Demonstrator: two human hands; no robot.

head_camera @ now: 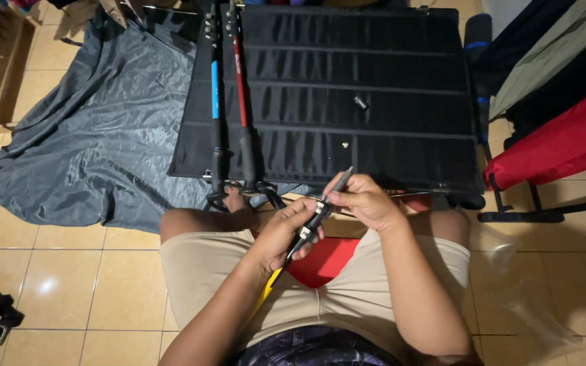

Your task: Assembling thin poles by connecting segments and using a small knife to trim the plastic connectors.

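Over our lap, in front of the black slatted folding desk (361, 102), we hold a slim black-and-yellow trekking pole (304, 234) whose long axis runs from seven o'clock up to one o'clock. Our left hand (283, 234) is wrapped closed around its clamp, and our right hand (364, 201), at two o'clock from it, pinches the grey upper end.

Your left hand (283, 234) and right hand (364, 201) meet over your lap on a pole (313, 220). Ahead of your knees stands the table (401, 146); two poles (228, 102) lie along its left edge, two small parts (361, 103) near its middle. A sheet (96, 142) spreads on the floor (69, 285) to its left, chairs (551, 135) to its right.
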